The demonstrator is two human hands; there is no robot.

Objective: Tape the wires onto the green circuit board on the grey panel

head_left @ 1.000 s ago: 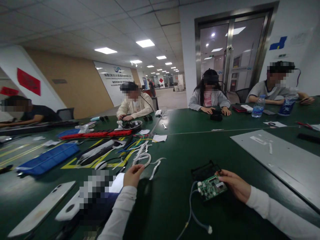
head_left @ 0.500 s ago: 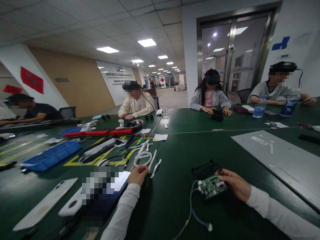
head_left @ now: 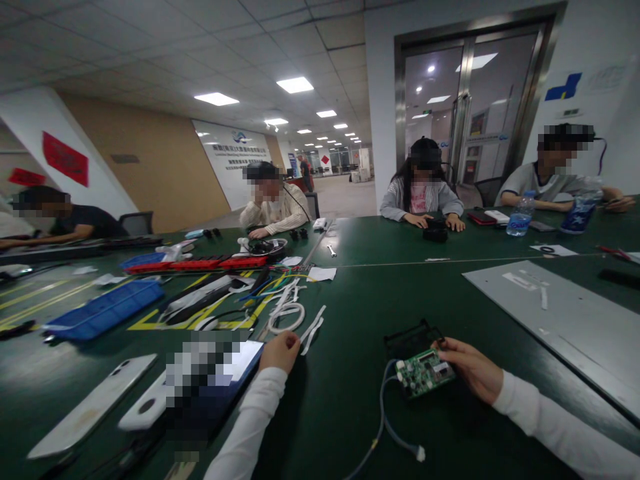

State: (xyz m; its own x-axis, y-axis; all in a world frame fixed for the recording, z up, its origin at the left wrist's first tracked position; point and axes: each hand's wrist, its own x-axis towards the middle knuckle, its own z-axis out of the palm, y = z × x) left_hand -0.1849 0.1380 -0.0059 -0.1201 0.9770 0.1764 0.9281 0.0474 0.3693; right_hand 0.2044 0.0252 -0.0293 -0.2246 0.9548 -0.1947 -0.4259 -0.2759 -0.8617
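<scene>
My left hand (head_left: 280,352) is closed in a pinch, palm down, on the near end of a thin white strip (head_left: 317,319). Another white strip lies on the table beneath and beside it, partly overlapped. My right hand (head_left: 473,368) grips a green circuit board (head_left: 425,375) by its right edge, with the fingertips near the top corner. Behind the board is a black frame (head_left: 407,340); whether the hand holds it too is hard to see. A grey cable (head_left: 383,407) runs from the board's left side down to the table, one branch ending in a white connector (head_left: 421,454).
Left of my left arm lie a white phone (head_left: 95,405) and a partly blurred dark blue object (head_left: 205,407). Beyond are a blue tray (head_left: 105,310), a coiled white cable (head_left: 286,319) and a small wrench (head_left: 331,251). A grey panel (head_left: 575,327) lies right. Several people sit around the table.
My left hand has shifted slightly right, swinging the pinched strip over the one on the table. My right hand and the circuit board stay still. A person opposite has raised a hand towards the head.
</scene>
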